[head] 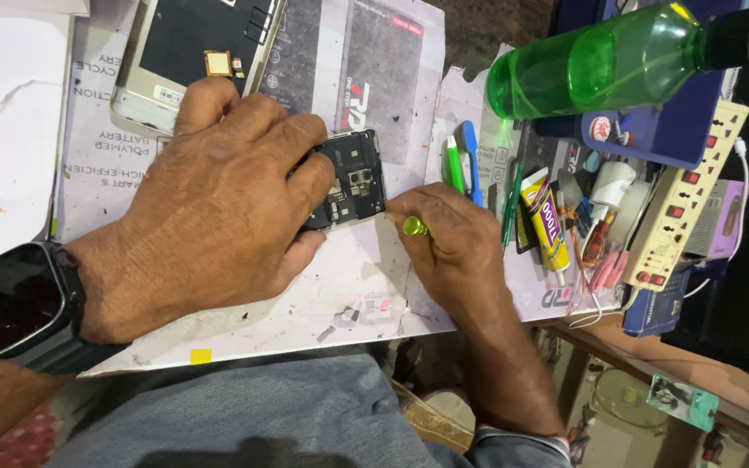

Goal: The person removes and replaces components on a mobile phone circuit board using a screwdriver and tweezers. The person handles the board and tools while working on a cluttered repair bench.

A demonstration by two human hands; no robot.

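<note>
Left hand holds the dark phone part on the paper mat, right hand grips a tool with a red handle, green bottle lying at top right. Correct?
Not quite. In the head view the tool in the right hand has a yellow-green handle, not red. The rest holds: the left hand holds the dark phone part on the paper mat, and the green bottle lies at top right.

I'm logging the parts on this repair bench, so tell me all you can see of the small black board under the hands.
The black circuit board is a flat, roughly rectangular piece with small metal components and square cutouts. It lies on the printed paper sheet. The left hand covers its left side and pins it; the right hand, holding a yellow-green-handled tool, is at its lower right corner.
</note>
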